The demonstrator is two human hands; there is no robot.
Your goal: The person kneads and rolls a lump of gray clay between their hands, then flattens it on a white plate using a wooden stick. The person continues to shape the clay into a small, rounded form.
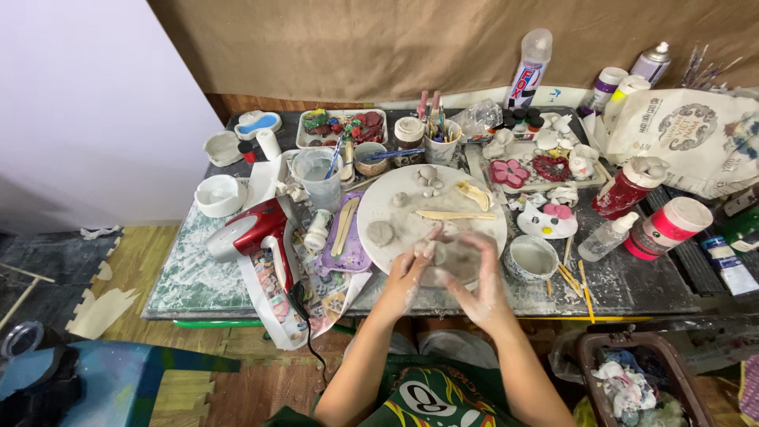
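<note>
Left hand (413,273): fingers curled, pressed against the left side of the grey clay lump (452,258).
Right hand (482,277): fingers loosely spread, cupping the lump's right side.
Clay lump: held between both hands, above the near edge of the round work board (399,217).
Nearby: small patterned bowl (532,258) just right of the hands.

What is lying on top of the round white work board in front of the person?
On the round white work board: small grey clay balls, a flattened clay disc, a long wooden modelling tool. Both hands, left and right, cup a grey clay lump, covering the board beneath.
</note>
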